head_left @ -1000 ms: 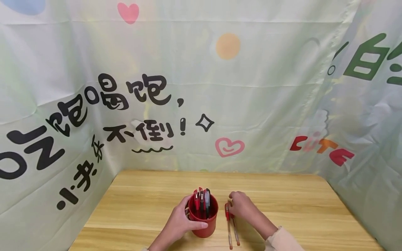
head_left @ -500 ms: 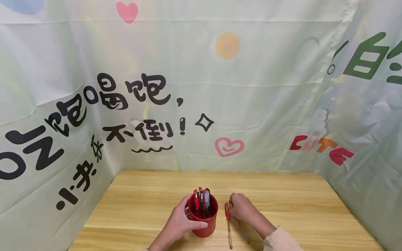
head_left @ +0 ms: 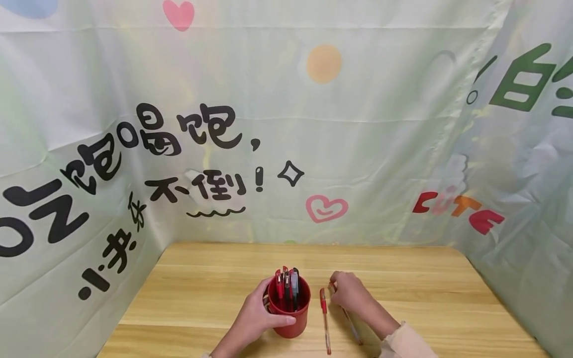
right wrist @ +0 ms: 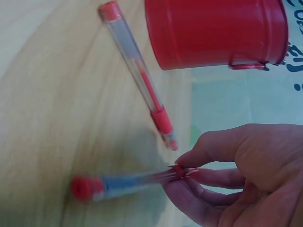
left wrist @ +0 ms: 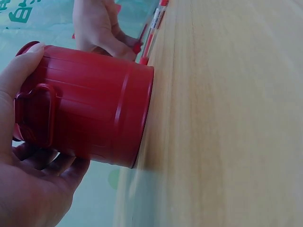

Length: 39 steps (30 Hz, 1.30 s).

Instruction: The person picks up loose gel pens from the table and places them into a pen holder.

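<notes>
My left hand grips a red pail-like pen holder around its side, the thumb across the front near the rim. It stands upright on the table, and a small side handle shows in the left wrist view. Several red and dark pens stick up out of it. To its right, my right hand pinches a clear-barrelled red pen near one end between thumb and fingers; the other end slants toward the table's front. Left of that hand lies a second red gel pen flat on the wood.
The pale wooden table reaches back to a printed cloth curtain, which hangs along the back and both sides. A light sleeve covers the right forearm.
The pinched pen has swung away from the other loose pen, its near end shifting right. My right hand has moved slightly right with it. My left hand and the pen holder stay in place.
</notes>
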### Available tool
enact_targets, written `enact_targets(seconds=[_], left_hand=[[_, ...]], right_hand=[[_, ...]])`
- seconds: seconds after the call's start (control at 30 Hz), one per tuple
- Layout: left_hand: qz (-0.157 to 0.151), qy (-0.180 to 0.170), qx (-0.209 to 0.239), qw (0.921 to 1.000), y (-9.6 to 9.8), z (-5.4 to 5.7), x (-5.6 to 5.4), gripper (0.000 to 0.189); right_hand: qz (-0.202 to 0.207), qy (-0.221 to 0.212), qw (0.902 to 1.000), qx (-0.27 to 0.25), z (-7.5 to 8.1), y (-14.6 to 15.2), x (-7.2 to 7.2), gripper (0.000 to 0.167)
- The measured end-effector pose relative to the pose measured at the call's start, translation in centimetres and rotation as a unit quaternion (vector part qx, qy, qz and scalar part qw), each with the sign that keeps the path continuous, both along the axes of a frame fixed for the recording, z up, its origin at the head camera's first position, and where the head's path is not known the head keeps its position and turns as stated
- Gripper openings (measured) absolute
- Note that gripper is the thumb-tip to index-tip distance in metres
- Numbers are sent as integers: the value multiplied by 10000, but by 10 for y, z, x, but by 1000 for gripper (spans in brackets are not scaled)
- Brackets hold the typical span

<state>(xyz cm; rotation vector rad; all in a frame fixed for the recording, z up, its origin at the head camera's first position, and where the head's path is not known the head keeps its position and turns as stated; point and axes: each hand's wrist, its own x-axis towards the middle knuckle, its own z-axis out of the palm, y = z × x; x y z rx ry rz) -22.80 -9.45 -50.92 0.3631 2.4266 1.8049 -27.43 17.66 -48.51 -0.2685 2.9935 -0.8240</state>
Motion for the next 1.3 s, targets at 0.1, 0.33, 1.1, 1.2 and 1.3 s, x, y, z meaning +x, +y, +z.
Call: enact_targets(seconds=[0.1,0.33,1.1,1.2,1.3], left_hand=[[-1,2,-23,10000,0,1,0,101],[-2,-11,-60,10000,0,1,0,102],[26,-9,77,10000,0,-3,0,99],[20,24,79,10000,-1,-3,1,99],[12,70,69,10000,0,-4,1,98]], right_hand=[[-142,-97,9997,-193,7,2,2,32],[-275,183,9974,-636,25,3,6,23],[143,1289,9794,-1549,98,-12,27,21],[174,1494,9734,-1731,102,-16,29,20],[222,1692,9645,-2015,105,-20,33,19]])
